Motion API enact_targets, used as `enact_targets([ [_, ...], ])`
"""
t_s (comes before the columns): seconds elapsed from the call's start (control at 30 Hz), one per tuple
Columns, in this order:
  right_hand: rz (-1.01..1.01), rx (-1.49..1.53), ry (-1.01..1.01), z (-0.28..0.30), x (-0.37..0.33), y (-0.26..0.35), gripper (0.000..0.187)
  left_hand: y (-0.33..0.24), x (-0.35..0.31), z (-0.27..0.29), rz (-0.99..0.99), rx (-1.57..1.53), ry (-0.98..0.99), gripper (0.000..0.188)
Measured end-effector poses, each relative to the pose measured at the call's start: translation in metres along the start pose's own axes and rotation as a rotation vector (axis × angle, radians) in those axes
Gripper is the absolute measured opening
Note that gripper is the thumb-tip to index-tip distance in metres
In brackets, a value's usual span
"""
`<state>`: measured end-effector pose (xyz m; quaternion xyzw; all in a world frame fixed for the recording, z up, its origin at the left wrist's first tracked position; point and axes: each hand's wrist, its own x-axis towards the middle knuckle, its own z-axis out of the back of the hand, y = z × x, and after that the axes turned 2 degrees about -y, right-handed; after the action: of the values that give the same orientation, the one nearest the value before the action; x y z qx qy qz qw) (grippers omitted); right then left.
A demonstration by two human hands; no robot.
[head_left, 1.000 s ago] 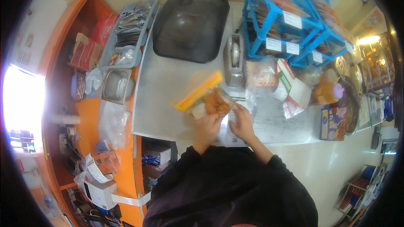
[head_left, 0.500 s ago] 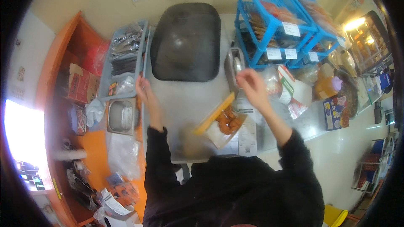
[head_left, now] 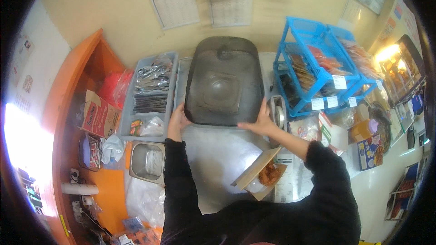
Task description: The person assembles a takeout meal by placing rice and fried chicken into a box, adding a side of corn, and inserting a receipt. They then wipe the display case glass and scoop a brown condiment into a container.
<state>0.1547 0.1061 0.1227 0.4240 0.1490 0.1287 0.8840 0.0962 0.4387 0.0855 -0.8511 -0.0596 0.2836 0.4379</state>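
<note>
A large dark, see-through plastic lid (head_left: 222,102) with rounded corners lies at the back of the metal counter; what is under it is hard to make out. My left hand (head_left: 178,120) grips its near left corner. At the near right corner my right hand (head_left: 261,121) holds it, thumb along the front edge and fingers up the side. Closer to me, a cardboard takeaway box (head_left: 259,172) stands with its flap raised and browned fried chicken (head_left: 270,173) inside. A printed receipt (head_left: 284,179) lies beside the box.
To the left are a grey cutlery tray (head_left: 174,81), a steel pan (head_left: 147,161) and an orange shelf (head_left: 68,109). Stacked blue baskets (head_left: 313,81) with packets stand at the right. A metal dispenser-like object (head_left: 278,113) sits close by my right hand.
Both hands have come from the air down onto the near corners of the dark lid. The view has tilted up, showing more wall. The chicken box still stands open on the counter.
</note>
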Motion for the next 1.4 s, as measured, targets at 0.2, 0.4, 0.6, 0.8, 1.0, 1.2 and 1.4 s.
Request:
enact_targets([
  [0.2,1.089,-1.068,-0.473,0.032,0.008,0.036,0.084,-0.047,-0.014,-0.036,-0.276,-0.201,0.135,0.043],
  [0.4,1.049,-0.777,-0.528,0.075,0.066,0.093,0.079,0.027,-0.007,-0.075,-0.434,-0.257,-0.401,0.073],
  [0.6,0.977,-0.751,-0.543,0.047,0.078,0.100,0.082,0.095,0.015,-0.087,-0.352,-0.169,-0.428,0.041],
  [0.8,1.004,-0.708,-0.548,0.044,0.065,0.075,0.083,0.109,-0.031,-0.061,-0.427,-0.070,-0.270,0.034],
  [1.0,0.918,-0.774,-0.461,0.043,0.040,0.042,0.088,0.131,-0.140,-0.008,-0.355,-0.045,-0.607,0.039],
  [1.2,1.039,-1.046,-0.279,0.016,0.017,-0.005,0.093,0.124,-0.231,0.025,-0.313,0.002,-0.619,0.040],
  [1.4,1.327,-1.177,0.084,0.014,0.001,-0.003,0.073,0.126,-0.266,0.017,-0.450,-0.003,-0.507,0.048],
])
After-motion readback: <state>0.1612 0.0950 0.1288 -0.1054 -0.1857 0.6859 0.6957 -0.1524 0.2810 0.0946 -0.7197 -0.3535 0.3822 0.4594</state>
